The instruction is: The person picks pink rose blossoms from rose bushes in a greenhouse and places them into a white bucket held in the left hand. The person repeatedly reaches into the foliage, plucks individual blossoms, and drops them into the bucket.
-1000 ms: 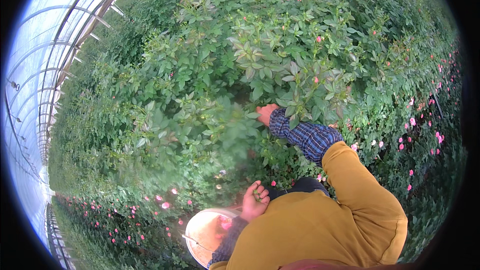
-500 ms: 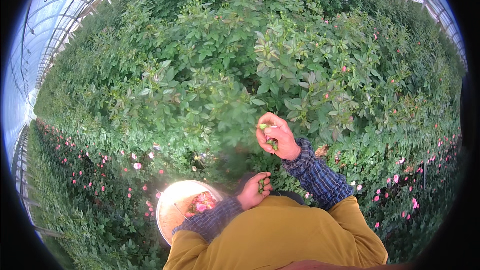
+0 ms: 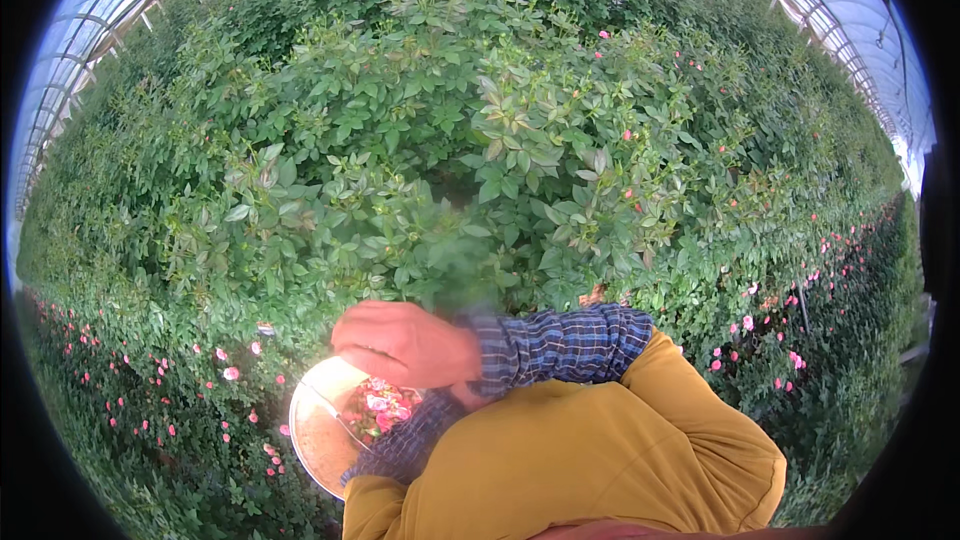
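My right hand (image 3: 405,343) reaches across to the left, above the near rim of a white bucket (image 3: 322,430). Its back faces up and the fingers are curled; whatever lies in them is hidden. Pink and red rose heads (image 3: 383,402) with bits of green lie in the bucket. My left hand (image 3: 466,396) is mostly covered by the right hand and wrist, so its fingers do not show. Both forearms wear blue checked sleeves, the left one passing over the bucket's right side.
Dense rose bushes (image 3: 350,110) rise in front of me, with a few pink buds among the leaves. Lower plants with pink roses (image 3: 231,373) stand at the left, and more (image 3: 795,360) at the right. A thin wire handle (image 3: 335,410) crosses the bucket. Arched plastic roofing (image 3: 850,30) runs overhead.
My right hand, which held green buds and pink bits before the bushes, has swung left and down to the bucket. It now covers most of my left hand. The view has turned slightly right.
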The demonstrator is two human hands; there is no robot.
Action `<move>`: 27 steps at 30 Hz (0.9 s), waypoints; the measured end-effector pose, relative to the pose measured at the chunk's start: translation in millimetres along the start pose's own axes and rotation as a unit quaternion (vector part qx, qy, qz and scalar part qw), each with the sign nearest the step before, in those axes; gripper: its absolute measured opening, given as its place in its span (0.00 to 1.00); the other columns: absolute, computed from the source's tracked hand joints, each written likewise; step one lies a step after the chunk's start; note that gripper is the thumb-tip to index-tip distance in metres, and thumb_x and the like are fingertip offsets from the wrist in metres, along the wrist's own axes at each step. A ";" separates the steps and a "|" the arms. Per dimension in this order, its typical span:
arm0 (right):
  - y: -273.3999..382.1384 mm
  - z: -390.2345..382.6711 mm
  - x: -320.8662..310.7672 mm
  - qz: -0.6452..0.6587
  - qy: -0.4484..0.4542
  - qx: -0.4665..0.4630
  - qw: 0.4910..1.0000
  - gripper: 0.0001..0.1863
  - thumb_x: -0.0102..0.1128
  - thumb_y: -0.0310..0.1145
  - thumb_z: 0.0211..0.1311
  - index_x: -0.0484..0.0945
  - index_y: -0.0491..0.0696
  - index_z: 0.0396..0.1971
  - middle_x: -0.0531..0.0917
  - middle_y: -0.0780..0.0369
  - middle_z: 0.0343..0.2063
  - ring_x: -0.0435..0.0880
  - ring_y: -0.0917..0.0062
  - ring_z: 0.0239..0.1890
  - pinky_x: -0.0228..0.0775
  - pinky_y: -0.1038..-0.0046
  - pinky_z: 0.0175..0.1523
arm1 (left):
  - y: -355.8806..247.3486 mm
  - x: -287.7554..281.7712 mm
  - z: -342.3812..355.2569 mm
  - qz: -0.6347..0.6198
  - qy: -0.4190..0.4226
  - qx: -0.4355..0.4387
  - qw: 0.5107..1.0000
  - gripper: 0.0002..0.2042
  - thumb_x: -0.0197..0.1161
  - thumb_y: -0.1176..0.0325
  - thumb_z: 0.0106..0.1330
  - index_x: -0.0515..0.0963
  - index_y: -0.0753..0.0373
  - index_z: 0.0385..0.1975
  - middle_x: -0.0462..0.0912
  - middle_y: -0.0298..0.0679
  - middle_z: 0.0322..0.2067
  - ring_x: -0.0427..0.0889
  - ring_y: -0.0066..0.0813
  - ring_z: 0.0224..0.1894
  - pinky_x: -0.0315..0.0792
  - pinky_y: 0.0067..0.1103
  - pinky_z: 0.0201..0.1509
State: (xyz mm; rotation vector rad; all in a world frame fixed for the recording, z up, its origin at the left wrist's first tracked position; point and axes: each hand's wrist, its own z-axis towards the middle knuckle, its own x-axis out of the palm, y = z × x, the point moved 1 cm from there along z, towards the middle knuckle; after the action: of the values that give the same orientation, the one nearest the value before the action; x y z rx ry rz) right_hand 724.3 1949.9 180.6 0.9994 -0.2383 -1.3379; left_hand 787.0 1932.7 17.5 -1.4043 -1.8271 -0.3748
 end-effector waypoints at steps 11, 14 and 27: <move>-91.2 -19.5 -226.3 -0.356 -0.301 0.161 0.870 0.16 0.42 0.18 0.59 0.73 0.38 0.46 0.78 0.55 0.44 0.80 0.70 0.43 0.75 0.73 0.45 | -42.8 2.7 -3.8 -0.007 0.048 -0.091 0.995 0.06 0.55 0.67 0.63 0.69 0.57 0.36 0.64 0.28 0.19 0.61 0.21 0.22 0.54 0.17 0.20; -107.8 1.4 -243.0 -0.524 -0.192 0.204 0.805 0.18 0.46 0.18 0.52 0.71 0.40 0.45 0.76 0.51 0.46 0.80 0.61 0.39 0.76 0.67 0.41 | -49.8 -4.0 -5.2 0.000 0.036 -0.095 0.995 0.05 0.56 0.67 0.62 0.69 0.56 0.36 0.63 0.27 0.20 0.61 0.21 0.22 0.54 0.16 0.21; -127.6 15.9 -223.6 -0.573 -0.181 0.286 0.746 0.13 0.54 0.23 0.45 0.67 0.47 0.34 0.74 0.56 0.30 0.79 0.57 0.28 0.70 0.58 0.29 | -78.5 -29.5 3.6 -0.006 0.066 -0.115 0.991 0.07 0.58 0.67 0.60 0.69 0.55 0.35 0.62 0.27 0.20 0.60 0.21 0.21 0.54 0.18 0.21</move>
State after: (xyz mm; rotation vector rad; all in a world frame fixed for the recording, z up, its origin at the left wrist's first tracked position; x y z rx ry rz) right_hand 563.4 2151.4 184.7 1.4771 -0.3600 -2.7240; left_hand 716.4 1887.9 11.1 -1.4851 -1.7262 -0.6881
